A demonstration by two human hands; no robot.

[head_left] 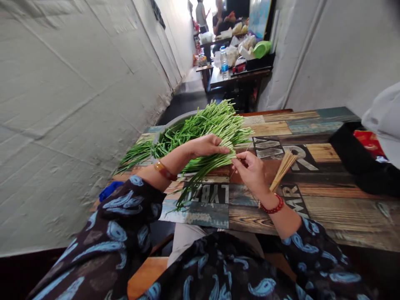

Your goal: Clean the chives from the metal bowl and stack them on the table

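A bunch of garlic chives [215, 156] lies across my left hand [206, 146], whose fingers are wrapped round it near the pale stem ends. Its leaves hang down toward the table's near edge. My right hand [251, 168] is closed in a pinch right at the stem ends, with what looks like a thin bamboo skewer in it, largely hidden by the fingers. Behind the left hand, a large grey basin [170, 123] is heaped with more chives [215, 121]. A bundle of bamboo skewers [283, 168] lies on the table just right of my right hand.
The patchwork wood-print table [331, 208] extends to the right, where a black bag-like thing [346, 154] with a red packet [368, 141] and a white object [384, 121] sit. A blue cloth [110, 191] is at the left edge. Beyond stand a cluttered table with a water bottle [224, 62], and people.
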